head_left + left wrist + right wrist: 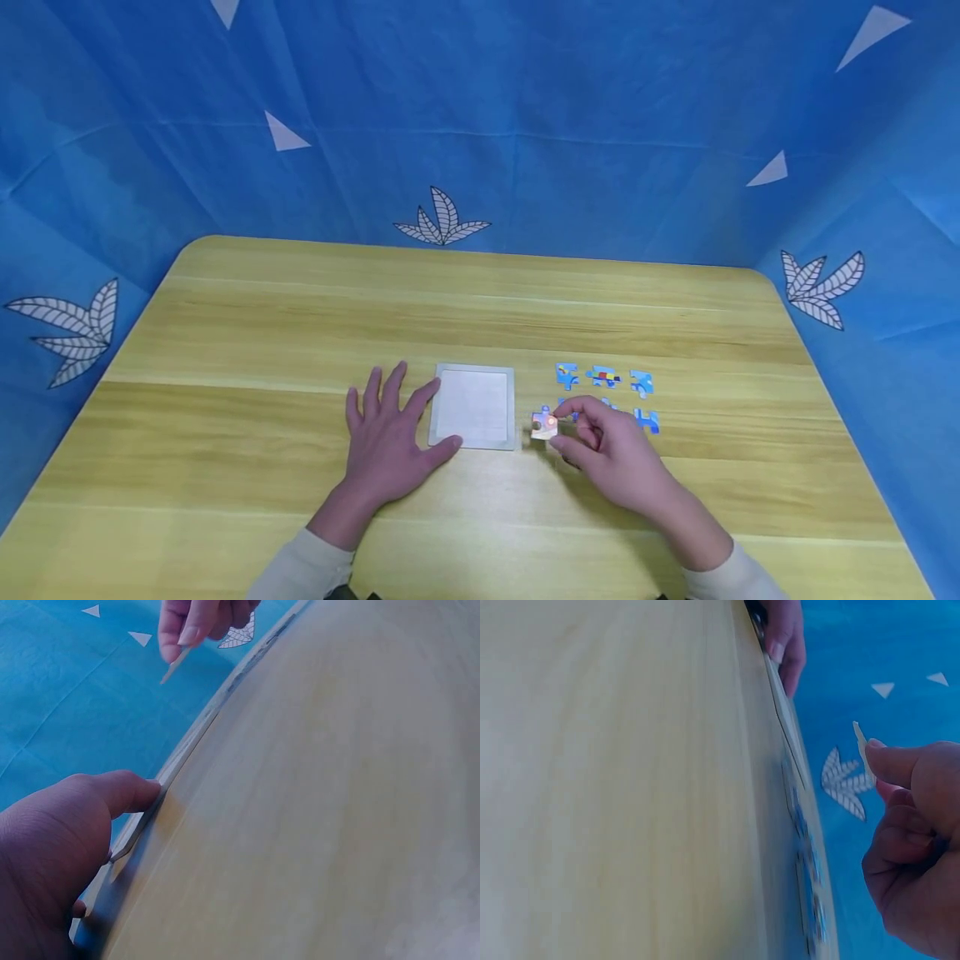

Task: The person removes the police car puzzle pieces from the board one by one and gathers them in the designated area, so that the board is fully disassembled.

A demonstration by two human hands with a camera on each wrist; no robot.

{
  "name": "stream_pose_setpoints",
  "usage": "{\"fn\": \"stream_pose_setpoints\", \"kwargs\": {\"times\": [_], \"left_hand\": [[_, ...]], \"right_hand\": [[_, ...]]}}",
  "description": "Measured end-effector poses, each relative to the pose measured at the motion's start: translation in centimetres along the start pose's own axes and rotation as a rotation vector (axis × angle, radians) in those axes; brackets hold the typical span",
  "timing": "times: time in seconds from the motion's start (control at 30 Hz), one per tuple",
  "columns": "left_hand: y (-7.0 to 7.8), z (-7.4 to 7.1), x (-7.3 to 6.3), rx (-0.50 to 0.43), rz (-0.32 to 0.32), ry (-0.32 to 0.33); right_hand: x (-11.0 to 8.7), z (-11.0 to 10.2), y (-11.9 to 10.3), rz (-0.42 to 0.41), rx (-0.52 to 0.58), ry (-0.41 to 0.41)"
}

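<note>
In the head view my right hand (622,458) pinches a jigsaw puzzle piece (542,427) between thumb and forefinger, just off the right side of a square, pale puzzle frame (511,417). The right wrist view shows that piece (860,742) edge-on, lifted above the tabletop. My left hand (386,454) lies with fingers spread at the frame's left side, its thumb and forefinger touching the rim. No pieces lie inside the frame. Several blue jigsaw pieces (642,383) lie in two rows to its right, the nearer row partly hidden by my right hand.
The wood-grain table (262,333) has rounded far corners. Behind it and along both sides hangs a blue cloth (525,125) printed with white leaves and triangles.
</note>
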State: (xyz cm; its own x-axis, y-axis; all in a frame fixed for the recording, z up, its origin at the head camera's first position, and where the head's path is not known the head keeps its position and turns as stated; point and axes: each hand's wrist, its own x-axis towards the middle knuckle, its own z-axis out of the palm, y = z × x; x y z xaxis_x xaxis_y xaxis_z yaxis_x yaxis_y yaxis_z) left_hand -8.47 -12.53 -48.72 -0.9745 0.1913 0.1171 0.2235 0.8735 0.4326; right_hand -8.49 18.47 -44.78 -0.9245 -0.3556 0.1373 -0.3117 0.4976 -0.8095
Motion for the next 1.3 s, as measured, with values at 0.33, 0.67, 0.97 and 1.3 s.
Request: {"fn": "stream_pose_setpoints", "kwargs": {"times": [0.33, 0.67, 0.97, 1.3], "left_hand": [[0.0, 0.1, 0.1, 0.008, -0.003, -0.004], [0.1, 0.0, 0.0, 0.000, -0.013, -0.013], [0.0, 0.1, -0.1, -0.005, 0.002, 0.008], [0.0, 0.1, 0.0, 0.013, -0.006, -0.011]], "right_hand": [[-2.5, -3.3, 1.4, 0.022, -0.050, 0.076], [-5.2, -5.6, 3.8, 0.029, -0.096, 0.059], [-6.7, -7.1, 5.3, 0.021, -0.122, 0.046], [-7.3, -7.5, 6.1, 0.069, -0.179, 0.020]]}}
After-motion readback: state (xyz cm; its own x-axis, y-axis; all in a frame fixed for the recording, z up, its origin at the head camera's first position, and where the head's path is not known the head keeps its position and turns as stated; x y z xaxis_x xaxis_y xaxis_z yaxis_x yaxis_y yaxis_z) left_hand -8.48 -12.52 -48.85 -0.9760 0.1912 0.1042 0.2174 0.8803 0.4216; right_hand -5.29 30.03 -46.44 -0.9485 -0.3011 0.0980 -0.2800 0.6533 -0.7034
